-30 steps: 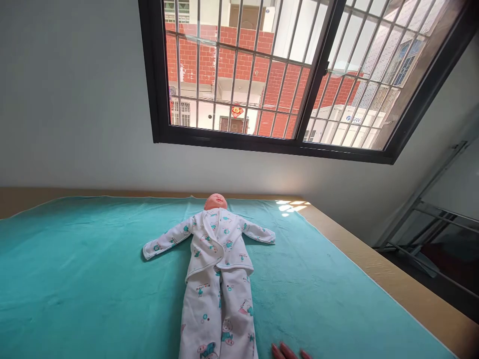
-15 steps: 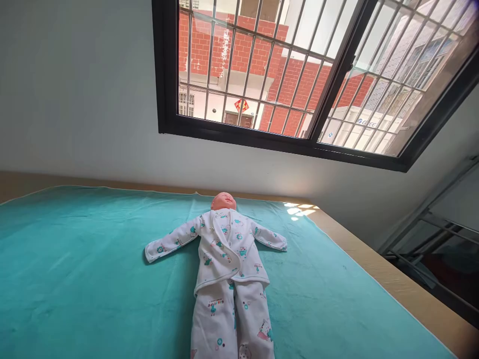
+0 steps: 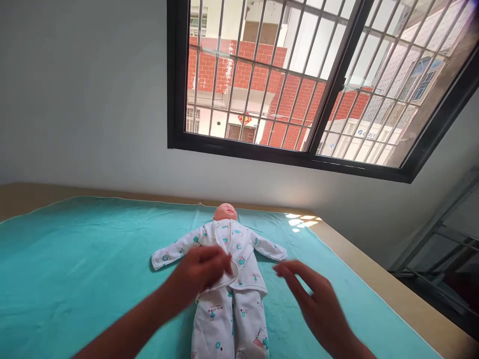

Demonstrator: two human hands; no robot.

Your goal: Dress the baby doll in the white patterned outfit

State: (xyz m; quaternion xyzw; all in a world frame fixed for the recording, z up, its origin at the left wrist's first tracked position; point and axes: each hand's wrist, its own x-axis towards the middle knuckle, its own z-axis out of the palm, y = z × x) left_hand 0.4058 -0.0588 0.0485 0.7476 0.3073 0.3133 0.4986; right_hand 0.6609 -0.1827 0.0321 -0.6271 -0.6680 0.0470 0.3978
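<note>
While the left hand (image 3: 204,271) closes its curled fingers on the front flap of the white printed jacket (image 3: 247,252), the right hand (image 3: 318,299) hovers open and empty, fingers spread, just beside the garment's hem. The baby doll (image 3: 225,212) wearing it lies face up, arms outstretched, mid-way across the teal blanket (image 3: 75,259), below a barred window (image 3: 299,75).

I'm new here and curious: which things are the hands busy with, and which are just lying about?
In hand: doll, jacket pinched by left hand, open right hand nearby.
Lying about: teal blanket, window, metal frame.
</note>
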